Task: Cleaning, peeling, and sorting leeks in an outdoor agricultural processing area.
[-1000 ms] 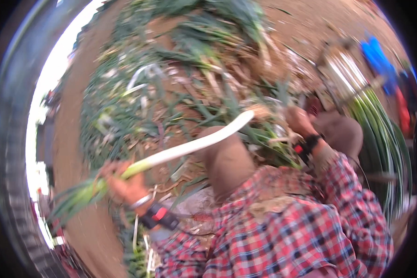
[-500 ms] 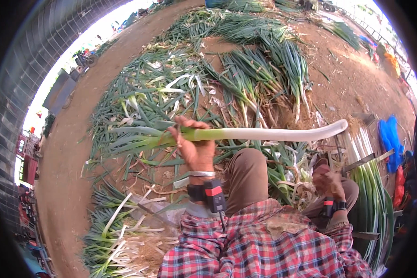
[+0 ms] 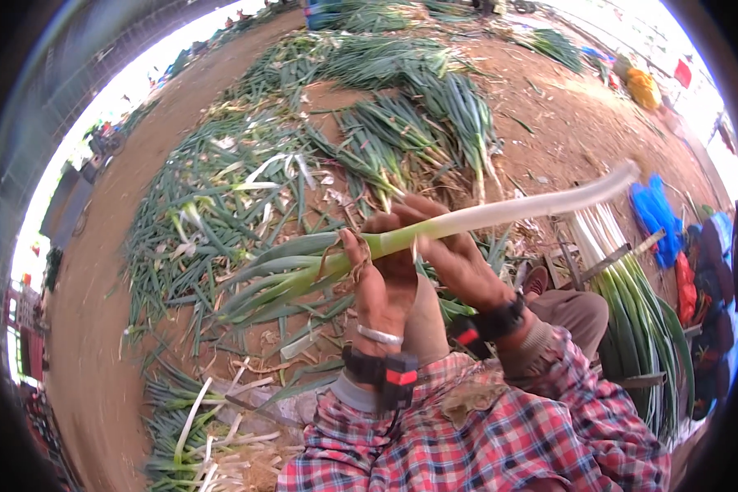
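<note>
A long green onion (image 3: 500, 215), with a white stalk and green leaves, lies across my lap area, its white end up to the right. My left hand (image 3: 389, 291) is wrapped round it where the leaves begin. Just right of that, my right hand (image 3: 467, 266) is closed on the pale green part of the stalk, some of its fingers behind it. A dry, brownish leaf strip (image 3: 328, 254) hangs by my left thumb. The leaves fan out to the left.
A bundle of green onions (image 3: 631, 287) rests in a metal rack (image 3: 607, 261) at my right. More onions lie at lower left (image 3: 193, 418) and ahead (image 3: 459, 123). Loose trimmed leaves (image 3: 213, 189) cover the ground. Blue plastic (image 3: 656, 209) lies beyond the rack.
My right hand has come up from my right knee and taken hold of the stalk beside my left hand. The onion now tilts, white end higher. The whole view has shifted.
</note>
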{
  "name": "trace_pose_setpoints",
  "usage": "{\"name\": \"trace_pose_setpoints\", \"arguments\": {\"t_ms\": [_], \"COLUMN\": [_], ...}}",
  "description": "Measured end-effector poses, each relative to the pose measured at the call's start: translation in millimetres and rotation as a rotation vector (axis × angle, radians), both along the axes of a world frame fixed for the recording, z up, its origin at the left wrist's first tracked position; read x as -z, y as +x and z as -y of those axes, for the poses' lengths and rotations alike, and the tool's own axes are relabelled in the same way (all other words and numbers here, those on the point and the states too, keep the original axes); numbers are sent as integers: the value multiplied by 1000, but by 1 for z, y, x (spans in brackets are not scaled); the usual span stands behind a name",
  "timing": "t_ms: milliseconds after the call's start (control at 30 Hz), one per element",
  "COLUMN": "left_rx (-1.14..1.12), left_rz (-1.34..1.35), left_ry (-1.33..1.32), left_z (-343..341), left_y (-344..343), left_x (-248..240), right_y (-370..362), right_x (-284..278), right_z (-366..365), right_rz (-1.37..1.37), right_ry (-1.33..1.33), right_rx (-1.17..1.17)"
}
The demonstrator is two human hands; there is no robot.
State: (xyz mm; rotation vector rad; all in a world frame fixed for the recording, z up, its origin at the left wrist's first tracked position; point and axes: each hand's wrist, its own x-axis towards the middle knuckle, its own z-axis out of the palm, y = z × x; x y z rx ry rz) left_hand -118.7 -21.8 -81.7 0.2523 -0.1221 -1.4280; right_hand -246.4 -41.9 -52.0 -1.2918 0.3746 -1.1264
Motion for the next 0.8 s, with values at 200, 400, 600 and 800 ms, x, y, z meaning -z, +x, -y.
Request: {"name": "trace_pose_setpoints", "arguments": {"t_ms": [200, 400, 600, 800], "left_rx": [237, -367, -187, -134], "left_rz": [1356, 131, 439, 1100], "left_ry": [-30, -110, 302, 430], "left_z": [-42, -23, -29, -10], "left_y": [54, 195, 210, 79], "left_x": [9, -5, 43, 13], "right_y": [-6, -63, -127, -220], "right_x": [-29, -40, -70, -162], "right_z": [27, 61, 61, 57], "right_rz": [416, 580, 626, 723], "right_ry": [169, 130, 101, -618], "right_rx": [68, 250, 535, 644]}}
